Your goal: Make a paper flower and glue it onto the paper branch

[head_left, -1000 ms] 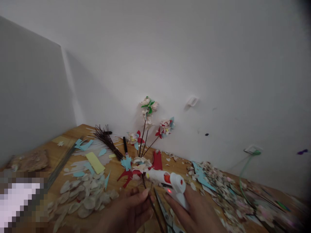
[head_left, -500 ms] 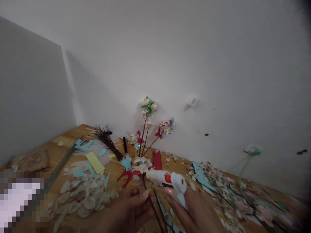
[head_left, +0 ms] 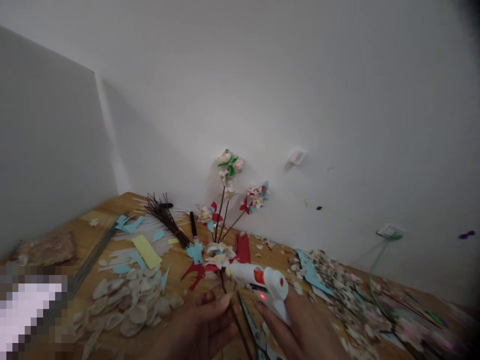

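Note:
Between thumb and fingers, my left hand (head_left: 210,322) pinches a thin brown twig (head_left: 240,327) that slants up from the bottom edge. My right hand (head_left: 300,325) is wrapped round the handle of a white hot glue gun (head_left: 275,285), whose red light glows. Its yellow-tipped nozzle points left, close to the twig's upper end. Pale paper-like flowers (head_left: 218,256) show just above that end; I cannot tell whether they are joined to the twig. A pair of scissors (head_left: 253,325) lies on the table between my hands, its handles partly hidden.
Behind stand flowered twigs (head_left: 224,205) by the wall. Left are a twig bundle (head_left: 168,220), a yellow paper strip (head_left: 147,251) and a heap of pale petals (head_left: 137,300). Red paper (head_left: 243,247) lies behind the glue gun. Petals and scraps (head_left: 337,280) cover the right, near a green cord (head_left: 371,285).

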Demonstrator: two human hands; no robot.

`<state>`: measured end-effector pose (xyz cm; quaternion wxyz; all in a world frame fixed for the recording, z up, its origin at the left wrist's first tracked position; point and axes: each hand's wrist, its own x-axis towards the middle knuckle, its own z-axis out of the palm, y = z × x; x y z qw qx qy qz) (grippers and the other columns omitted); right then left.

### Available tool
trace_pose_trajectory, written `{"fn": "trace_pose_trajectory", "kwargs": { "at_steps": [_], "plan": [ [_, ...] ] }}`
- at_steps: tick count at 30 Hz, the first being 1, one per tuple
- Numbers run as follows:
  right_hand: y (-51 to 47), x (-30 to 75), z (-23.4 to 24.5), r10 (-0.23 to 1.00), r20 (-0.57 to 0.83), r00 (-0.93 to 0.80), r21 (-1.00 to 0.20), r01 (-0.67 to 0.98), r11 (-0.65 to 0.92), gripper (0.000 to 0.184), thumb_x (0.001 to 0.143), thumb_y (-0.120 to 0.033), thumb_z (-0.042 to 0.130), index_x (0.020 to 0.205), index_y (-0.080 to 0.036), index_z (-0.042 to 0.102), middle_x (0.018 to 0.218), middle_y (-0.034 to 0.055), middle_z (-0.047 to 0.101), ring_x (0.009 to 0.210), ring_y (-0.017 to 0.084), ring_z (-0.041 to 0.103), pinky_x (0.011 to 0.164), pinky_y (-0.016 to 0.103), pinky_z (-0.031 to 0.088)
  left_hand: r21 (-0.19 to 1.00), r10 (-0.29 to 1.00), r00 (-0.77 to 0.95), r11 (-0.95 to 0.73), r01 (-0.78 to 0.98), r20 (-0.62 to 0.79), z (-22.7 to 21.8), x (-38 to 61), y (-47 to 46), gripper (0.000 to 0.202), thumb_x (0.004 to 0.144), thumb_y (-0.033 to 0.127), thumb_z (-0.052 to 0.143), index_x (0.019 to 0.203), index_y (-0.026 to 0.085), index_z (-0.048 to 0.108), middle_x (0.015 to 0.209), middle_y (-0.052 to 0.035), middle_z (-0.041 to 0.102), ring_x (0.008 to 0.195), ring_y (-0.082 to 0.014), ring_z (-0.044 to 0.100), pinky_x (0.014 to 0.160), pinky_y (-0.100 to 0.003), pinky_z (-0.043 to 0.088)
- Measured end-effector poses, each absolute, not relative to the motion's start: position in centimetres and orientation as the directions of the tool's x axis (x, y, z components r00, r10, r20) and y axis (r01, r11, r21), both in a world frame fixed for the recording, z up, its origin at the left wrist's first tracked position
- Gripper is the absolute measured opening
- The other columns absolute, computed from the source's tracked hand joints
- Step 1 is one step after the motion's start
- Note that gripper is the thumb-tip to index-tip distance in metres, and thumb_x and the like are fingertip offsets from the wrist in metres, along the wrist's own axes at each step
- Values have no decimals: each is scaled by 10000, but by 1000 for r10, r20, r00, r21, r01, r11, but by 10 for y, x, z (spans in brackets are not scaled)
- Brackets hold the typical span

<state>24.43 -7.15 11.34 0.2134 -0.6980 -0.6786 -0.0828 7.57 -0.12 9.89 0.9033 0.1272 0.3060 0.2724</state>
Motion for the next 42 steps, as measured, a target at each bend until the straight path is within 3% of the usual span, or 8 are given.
{"fn": "trace_pose_trajectory", "kwargs": {
  "at_steps": [5,12,20,27,33,42],
  "plan": [
    [-72,244,113,910,412,49,-159,987,20,212,860,-338,427,963,-207,559,774,57,717,659,242,684,546,298,488,395,566,705,818,-417,-427,88,76,1,164,650,104,747,691,166,601,682,-14,721,718,-156,697,678,-224,491],
    [-73,244,112,896,443,-7,-105,993,60,214,866,-339,415,966,-209,552,751,55,721,630,234,687,515,283,493,402,556,711,823,-400,-430,84,75,3,169,647,130,754,704,174,601,703,-15,723,746,-159,699,671,-220,492],
    [-74,243,118,895,447,-12,-88,995,57,364,909,-459,307,979,-198,551,759,79,723,634,235,690,524,288,500,405,574,692,813,-418,-437,83,78,1,142,665,130,737,678,173,603,700,-12,725,739,-151,694,691,-221,476],
    [-72,249,114,885,464,-27,-136,986,101,217,867,-353,431,995,-224,551,805,54,733,655,218,694,534,264,499,414,561,703,819,-397,-436,84,78,2,147,671,133,734,707,172,596,685,-14,723,720,-148,694,680,-219,476],
    [-74,246,117,893,451,-17,-152,984,95,232,824,-271,468,1030,-208,552,858,75,732,706,231,696,566,276,518,422,568,704,813,-401,-425,80,78,2,205,631,162,767,729,181,588,743,-21,732,788,-173,700,746,-250,487],
    [-75,245,123,895,444,-31,-135,986,101,266,839,-271,466,1077,-202,564,890,86,735,716,230,701,585,280,537,426,569,713,811,-402,-410,81,78,2,206,624,161,768,692,184,574,704,-29,727,774,-189,702,732,-261,495]
  ]
}}
